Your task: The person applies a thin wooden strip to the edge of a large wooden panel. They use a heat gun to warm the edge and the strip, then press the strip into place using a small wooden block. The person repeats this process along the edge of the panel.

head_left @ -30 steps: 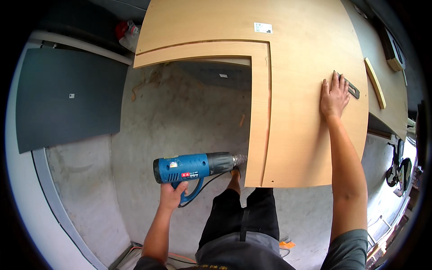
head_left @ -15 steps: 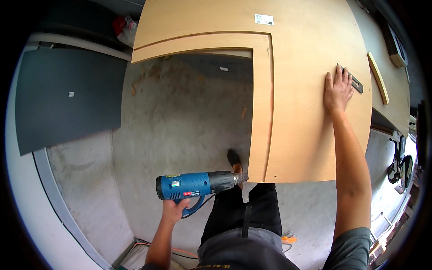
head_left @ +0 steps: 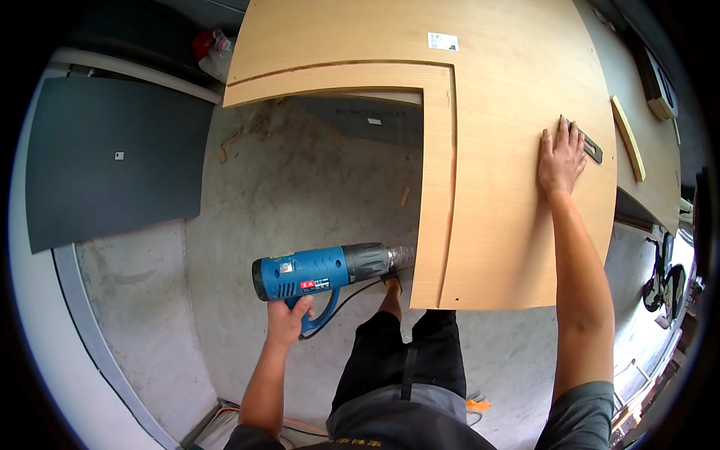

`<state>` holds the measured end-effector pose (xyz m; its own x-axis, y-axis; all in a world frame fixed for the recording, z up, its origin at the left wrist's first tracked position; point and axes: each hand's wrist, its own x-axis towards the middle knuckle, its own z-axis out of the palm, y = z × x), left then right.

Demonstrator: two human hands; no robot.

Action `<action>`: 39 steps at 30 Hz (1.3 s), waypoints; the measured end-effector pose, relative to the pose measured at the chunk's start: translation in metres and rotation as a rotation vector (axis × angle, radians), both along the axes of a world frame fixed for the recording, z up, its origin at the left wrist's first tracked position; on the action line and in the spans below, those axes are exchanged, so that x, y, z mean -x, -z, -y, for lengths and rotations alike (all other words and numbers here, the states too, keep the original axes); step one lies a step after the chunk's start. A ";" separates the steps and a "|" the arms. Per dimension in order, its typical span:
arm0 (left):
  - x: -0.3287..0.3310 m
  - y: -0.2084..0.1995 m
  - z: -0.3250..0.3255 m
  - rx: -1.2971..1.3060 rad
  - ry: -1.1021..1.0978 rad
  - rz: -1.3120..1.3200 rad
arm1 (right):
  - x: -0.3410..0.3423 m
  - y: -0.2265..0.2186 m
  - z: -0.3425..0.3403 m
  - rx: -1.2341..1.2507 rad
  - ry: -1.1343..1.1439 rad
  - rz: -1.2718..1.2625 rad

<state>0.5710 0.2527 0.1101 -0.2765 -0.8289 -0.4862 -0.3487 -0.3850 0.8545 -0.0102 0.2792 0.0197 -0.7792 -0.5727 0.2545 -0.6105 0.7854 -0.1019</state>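
My left hand [head_left: 288, 321] is closed round the handle of a blue heat gun [head_left: 304, 274]. The gun lies level, its metal nozzle pointing right at the near inner edge of a light wood-grain board [head_left: 502, 225]. A small gap seems to lie between nozzle and edge. A groove [head_left: 453, 157] runs along the board's L-shaped cutout. Flat on the board's right part rests my right hand [head_left: 562, 161], fingers stretched out. Its fingertips touch a dark, slotted flat tool [head_left: 591, 148], whose exact kind I cannot tell.
A dark grey panel [head_left: 120, 161] stands at the left by the wall. A white label [head_left: 442, 41] sits on the board. Right of it, a narrow wood strip [head_left: 628, 139] lies on another surface. The gun's cord [head_left: 352, 297] hangs near my legs. Wood scraps lie on the concrete floor.
My left hand has moved the heat gun slightly up and away from me, along the board's inner edge. My right hand stays in about the same place on the board.
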 end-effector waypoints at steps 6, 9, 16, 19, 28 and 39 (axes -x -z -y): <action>-0.015 0.006 -0.001 -0.098 0.016 0.003 | 0.018 0.027 0.016 -0.005 -0.061 -0.057; -0.029 0.015 -0.005 -0.152 0.019 -0.010 | 0.031 0.044 0.029 0.037 -0.095 -0.058; -0.039 0.021 -0.012 -0.190 0.013 0.036 | 0.054 0.056 0.042 -0.023 -0.133 -0.171; -0.034 0.019 -0.012 -0.159 -0.016 0.030 | 0.011 0.031 0.045 -0.103 0.022 -0.014; -0.011 0.013 0.005 -0.014 0.011 -0.049 | 0.002 0.007 0.000 -0.060 -0.028 -0.056; -0.014 0.014 0.003 -0.024 0.048 -0.066 | 0.006 0.014 -0.005 -0.166 -0.088 -0.165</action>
<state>0.5851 0.2494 0.0958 -0.3478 -0.8023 -0.4852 -0.3102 -0.3899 0.8671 -0.0158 0.2845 0.0060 -0.6801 -0.6813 0.2708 -0.6750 0.7260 0.1312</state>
